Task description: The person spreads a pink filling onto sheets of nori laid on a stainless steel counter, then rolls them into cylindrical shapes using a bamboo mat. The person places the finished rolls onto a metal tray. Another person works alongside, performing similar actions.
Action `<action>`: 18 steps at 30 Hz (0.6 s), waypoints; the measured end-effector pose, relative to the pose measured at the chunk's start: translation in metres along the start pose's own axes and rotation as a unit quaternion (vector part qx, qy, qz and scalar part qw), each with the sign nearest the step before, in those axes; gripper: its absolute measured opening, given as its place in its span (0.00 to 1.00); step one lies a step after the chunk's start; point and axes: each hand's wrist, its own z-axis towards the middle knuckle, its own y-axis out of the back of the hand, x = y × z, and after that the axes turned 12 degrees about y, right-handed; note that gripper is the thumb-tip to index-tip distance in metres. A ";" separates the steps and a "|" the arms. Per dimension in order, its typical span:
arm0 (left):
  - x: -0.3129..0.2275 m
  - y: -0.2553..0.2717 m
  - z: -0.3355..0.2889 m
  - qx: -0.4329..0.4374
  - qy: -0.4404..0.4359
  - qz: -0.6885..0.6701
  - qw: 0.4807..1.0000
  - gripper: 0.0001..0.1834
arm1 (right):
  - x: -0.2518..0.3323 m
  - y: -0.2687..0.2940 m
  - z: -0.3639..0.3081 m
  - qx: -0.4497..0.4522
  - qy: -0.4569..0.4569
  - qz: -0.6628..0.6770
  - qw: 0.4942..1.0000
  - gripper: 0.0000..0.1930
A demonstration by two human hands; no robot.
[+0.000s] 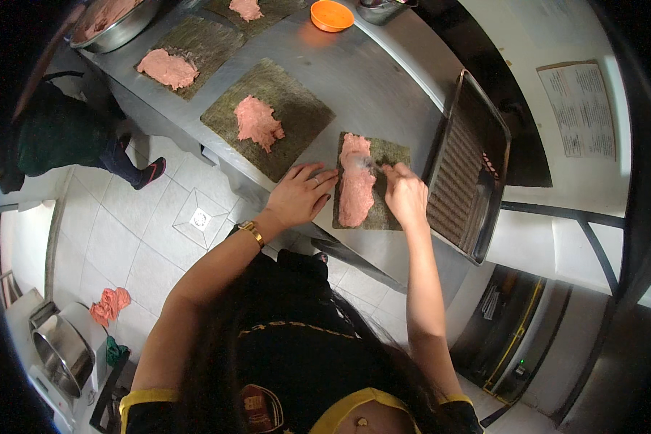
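Observation:
A dark green seaweed sheet (396, 210) lies on the steel table in front of me, with a long strip of pink ground paste (356, 197) down its left part. My right hand (406, 194) is closed around the handle of a metal spoon (363, 163), whose blurred end rests on the paste. At the sheet's left edge my left hand (301, 195) lies with fingers stretched out, holding nothing. Farther left is another seaweed sheet (296, 107) with an unspread lump of pink paste (258, 123) on it.
More seaweed sheets (213, 42) with paste lie toward the far left, beside a steel bowl (116, 37) of paste. An orange bowl (332, 15) stands at the back. To the right is a ridged dark tray (461, 173). Another person (58, 134) stands at the left.

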 end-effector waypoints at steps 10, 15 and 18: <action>0.002 -0.003 0.000 0.003 0.014 -0.018 1.000 0.22 | 0.013 0.024 -0.028 0.025 0.076 0.026 0.996 0.18; 0.001 -0.002 0.001 0.001 0.013 -0.016 1.000 0.20 | 0.016 0.010 -0.027 0.026 0.072 0.008 0.997 0.17; 0.001 -0.002 0.001 -0.002 0.015 -0.019 1.000 0.20 | 0.007 0.004 -0.009 0.010 0.076 -0.006 0.997 0.15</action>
